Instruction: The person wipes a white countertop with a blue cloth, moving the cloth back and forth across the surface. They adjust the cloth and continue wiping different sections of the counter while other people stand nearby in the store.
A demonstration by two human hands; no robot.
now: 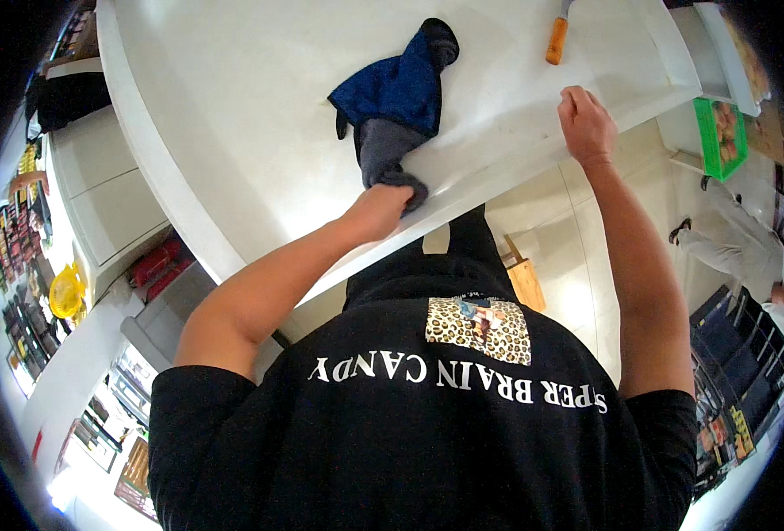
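A bunched cloth [402, 93], navy blue in its middle and dark grey toward both ends, lies stretched across the white tabletop [246, 99]. My left hand [384, 207] grips its near grey end, close to the table's front edge. Farther right, my right hand [586, 126] is curled into a fist over that same edge, and nothing shows in it. Beyond this fist lies a tool with an orange-brown handle [556, 41]; its metal end runs out of the picture at the top.
Raised rims border the table. At right stands a green crate [724, 139] of roundish items, with a person's legs [727, 255] nearby. A wooden stool [526, 282] is on the floor beside me. Left are a white cabinet [110, 192] and a yellow basket [68, 292].
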